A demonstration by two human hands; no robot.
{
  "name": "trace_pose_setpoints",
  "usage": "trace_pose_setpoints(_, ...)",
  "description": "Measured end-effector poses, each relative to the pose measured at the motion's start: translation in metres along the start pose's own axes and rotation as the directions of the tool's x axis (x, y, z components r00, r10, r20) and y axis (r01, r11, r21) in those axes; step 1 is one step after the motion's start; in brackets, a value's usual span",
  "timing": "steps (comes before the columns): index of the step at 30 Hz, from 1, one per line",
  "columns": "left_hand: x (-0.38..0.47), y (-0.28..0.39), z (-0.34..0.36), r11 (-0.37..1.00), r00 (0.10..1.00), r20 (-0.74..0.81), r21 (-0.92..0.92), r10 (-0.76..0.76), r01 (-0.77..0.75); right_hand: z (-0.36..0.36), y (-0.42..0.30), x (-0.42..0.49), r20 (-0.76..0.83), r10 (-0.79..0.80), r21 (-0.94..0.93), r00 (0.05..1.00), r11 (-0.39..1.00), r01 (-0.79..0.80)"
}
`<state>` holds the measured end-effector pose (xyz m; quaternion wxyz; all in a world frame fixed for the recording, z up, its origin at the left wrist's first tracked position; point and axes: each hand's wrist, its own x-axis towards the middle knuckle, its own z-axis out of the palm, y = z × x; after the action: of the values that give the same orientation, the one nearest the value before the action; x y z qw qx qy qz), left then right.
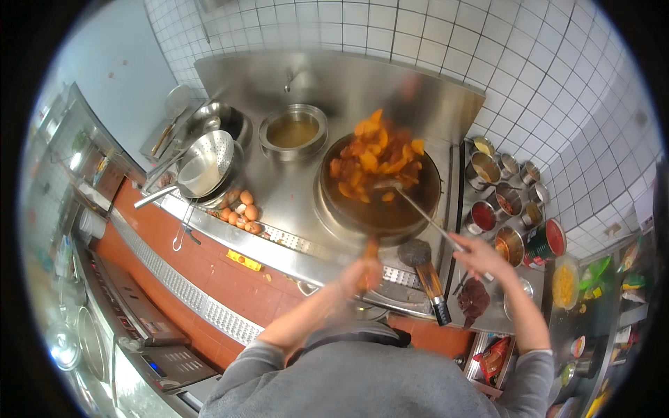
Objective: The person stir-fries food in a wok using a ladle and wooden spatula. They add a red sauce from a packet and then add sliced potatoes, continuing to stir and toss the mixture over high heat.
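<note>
My left hand [359, 276], blurred, is closed around the brown handle [372, 247] of a wok [360, 217] on the stove. My right hand [482, 256] grips the long metal handle of a cooking ladle [424, 213]. The ladle's head lies among the food in the wok and is partly hidden. Orange and reddish-brown food pieces [379, 151] are heaped up and partly airborne above the wok's far side. Brownish liquid or a wet film shows at the near side of the pan. To the right of the wok handle, a dark scrubbing brush [424, 264] lies across the stove edge.
A pot of liquid [292, 133] stands left of the wok. Farther left, a perforated strainer [222, 149] rests over pans, near several brown eggs and shells [245, 213]. Metal seasoning pots [483, 167], a large can [546, 243] and a dark red cloth [473, 300] line the right side.
</note>
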<state>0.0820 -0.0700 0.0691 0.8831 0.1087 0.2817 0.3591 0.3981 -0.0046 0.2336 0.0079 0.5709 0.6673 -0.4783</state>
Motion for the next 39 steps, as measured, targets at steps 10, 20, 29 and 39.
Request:
trace_pose_setpoints(10,0.023,0.035,0.015,0.991,0.99,-0.062,-0.039,-0.128,0.126,-0.075,-0.049,-0.004,0.197,0.129,-0.15,0.972,0.984,-0.1)
trace_pose_setpoints(20,-0.003,-0.017,0.01,0.996,0.992,-0.112,0.075,0.052,-0.044,0.036,-0.01,0.024,-0.102,-0.01,-0.039,0.995,0.999,0.007)
trace_pose_setpoints(29,0.063,0.038,-0.038,0.999,0.998,0.06,-0.035,-0.012,0.014,-0.007,-0.018,0.011,0.016,-0.057,0.099,0.998,0.994,0.055)
trace_pose_setpoints(39,0.071,0.023,-0.067,0.99,0.994,0.055,-0.107,0.1,-0.093,0.004,-0.034,0.07,-0.229,-0.002,0.147,0.973,0.988,0.037)
